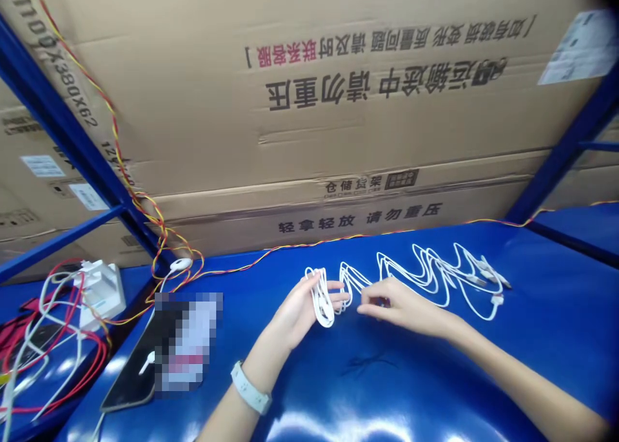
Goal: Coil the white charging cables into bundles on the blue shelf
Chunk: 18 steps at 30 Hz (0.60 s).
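Observation:
My left hand (302,307) is closed round a small coiled bundle of white cable (323,300), held upright just above the blue table (556,326). My right hand (394,305) pinches the same white cable a little to the right of the coil. From there the loose cable (445,274) trails right in several loops, ending in white plugs (493,278). A pale watch band sits on my left wrist (250,387).
A dark phone (140,365) lies at the left with a white plug in it. A white charger block (99,287) with red and white wires sits far left. Red-yellow twisted wire (159,236) runs along stacked cardboard boxes (338,107) behind. Thin black ties (370,363) lie near me.

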Motion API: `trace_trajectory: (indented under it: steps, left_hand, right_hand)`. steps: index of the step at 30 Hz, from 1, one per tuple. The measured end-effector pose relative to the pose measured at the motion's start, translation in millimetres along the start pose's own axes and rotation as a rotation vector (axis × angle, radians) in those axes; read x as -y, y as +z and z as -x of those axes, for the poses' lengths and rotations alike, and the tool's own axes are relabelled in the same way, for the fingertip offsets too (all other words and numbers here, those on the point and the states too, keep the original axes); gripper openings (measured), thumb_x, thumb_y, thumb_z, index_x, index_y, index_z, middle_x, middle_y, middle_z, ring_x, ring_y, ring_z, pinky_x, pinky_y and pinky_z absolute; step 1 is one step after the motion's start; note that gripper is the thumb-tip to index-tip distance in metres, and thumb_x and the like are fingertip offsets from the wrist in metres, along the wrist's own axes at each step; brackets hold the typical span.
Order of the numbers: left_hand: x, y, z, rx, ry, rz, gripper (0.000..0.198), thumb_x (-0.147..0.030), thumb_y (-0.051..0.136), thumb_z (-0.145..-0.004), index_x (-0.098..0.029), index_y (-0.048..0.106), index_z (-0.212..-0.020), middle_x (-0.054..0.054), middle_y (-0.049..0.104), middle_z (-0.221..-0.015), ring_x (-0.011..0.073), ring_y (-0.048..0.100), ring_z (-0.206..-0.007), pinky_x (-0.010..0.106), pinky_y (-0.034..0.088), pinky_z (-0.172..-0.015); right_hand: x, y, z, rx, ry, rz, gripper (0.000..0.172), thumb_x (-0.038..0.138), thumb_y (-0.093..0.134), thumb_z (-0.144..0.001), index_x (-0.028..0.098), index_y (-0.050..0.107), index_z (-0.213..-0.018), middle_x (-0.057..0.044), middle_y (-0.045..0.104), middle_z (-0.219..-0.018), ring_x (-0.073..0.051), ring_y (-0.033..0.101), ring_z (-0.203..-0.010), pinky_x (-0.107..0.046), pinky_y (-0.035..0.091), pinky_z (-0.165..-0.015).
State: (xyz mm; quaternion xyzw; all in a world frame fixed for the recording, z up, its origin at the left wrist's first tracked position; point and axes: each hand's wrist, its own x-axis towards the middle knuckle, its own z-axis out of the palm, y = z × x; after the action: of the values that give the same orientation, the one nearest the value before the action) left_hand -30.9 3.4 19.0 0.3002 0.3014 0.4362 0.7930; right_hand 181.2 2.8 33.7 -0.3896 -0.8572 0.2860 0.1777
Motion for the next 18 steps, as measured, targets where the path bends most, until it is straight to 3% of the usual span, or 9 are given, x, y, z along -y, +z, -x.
trace_trajectory:
  steps: [3,10,15,18]
  left_hand:
    - [8,4.4,1,0.041,0.028,0.013,0.031,-0.029,0.057,-0.083,-0.013,0.050,-0.109,0.017,0.063,-0.107,0.0257,0.064,-0.094,0.036,0.050,-0.082]
    - [21,11.0,2,0.016,0.143,-0.068,0.026,-0.020,0.060,-0.079,-0.014,0.058,-0.104,0.011,0.064,-0.111,0.0227,0.060,-0.102,0.032,0.047,-0.087]
    - [22,9.1,-1,0.034,0.113,0.034,0.029,-0.016,0.056,-0.080,-0.012,0.056,-0.109,0.014,0.064,-0.112,0.0242,0.059,-0.105,0.035,0.044,-0.092]
    - [25,9.3,-2,0.073,0.090,0.096,0.029,-0.015,0.053,-0.081,-0.014,0.055,-0.110,0.013,0.062,-0.116,0.0248,0.057,-0.110,0.038,0.043,-0.094]
  right_hand:
    - [6,12,-2,-0.119,0.011,-0.128,0.031,0.039,0.045,-0.089,0.017,0.061,-0.074,-0.002,0.062,-0.067,-0.014,0.055,-0.062,-0.024,0.039,-0.059]
    - [3,34,-7,-0.200,0.073,-0.364,0.024,0.041,0.052,-0.085,0.019,0.062,-0.089,-0.005,0.066,-0.085,-0.015,0.058,-0.062,-0.026,0.045,-0.058]
    - [4,36,-7,-0.167,0.081,-0.296,0.027,0.040,0.045,-0.088,0.021,0.065,-0.093,0.001,0.056,-0.057,-0.013,0.053,-0.051,-0.026,0.043,-0.056]
    - [3,40,-8,-0.179,0.109,-0.324,0.023,0.037,0.049,-0.085,0.020,0.064,-0.085,0.001,0.055,-0.056,-0.013,0.053,-0.053,-0.025,0.043,-0.056]
